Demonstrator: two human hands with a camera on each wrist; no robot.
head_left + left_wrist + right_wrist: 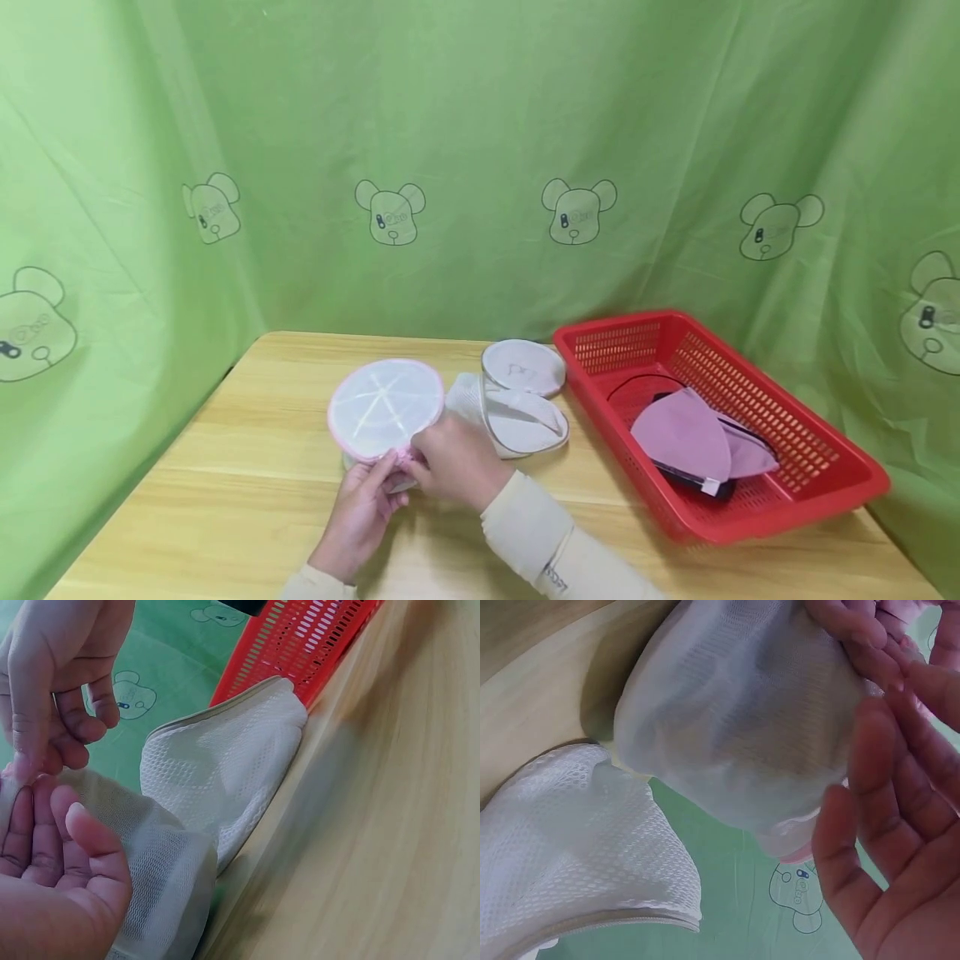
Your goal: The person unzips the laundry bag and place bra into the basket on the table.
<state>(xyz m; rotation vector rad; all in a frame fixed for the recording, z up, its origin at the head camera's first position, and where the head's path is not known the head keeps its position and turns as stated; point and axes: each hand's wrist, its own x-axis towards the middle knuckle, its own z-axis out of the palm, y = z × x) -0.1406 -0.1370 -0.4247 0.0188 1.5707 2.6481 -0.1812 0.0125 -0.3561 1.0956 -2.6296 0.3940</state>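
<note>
A round white mesh laundry bag (pixel 386 408) with pink trim sits near the table's middle, its flat top facing up. My left hand (pixel 360 512) pinches the near edge of its trim between thumb and fingers. Directly beside it, my right hand (pixel 457 458) also pinches the pink edge, where the zip seems to lie; the fingers hide the exact spot. In the left wrist view the bag's side (pixel 161 870) hangs soft beside my left fingers. Just right of my right hand lies a second white mesh bag (pixel 468 396), unzipped, with its round lid folded back.
A red plastic basket (pixel 750 367) stands on the right of the wooden table (pixel 247 450). In it are pink fabric cups (pixel 682 433) and a dark item beneath them. Green curtain (pixel 480 108) with bear drawings surrounds the back and sides.
</note>
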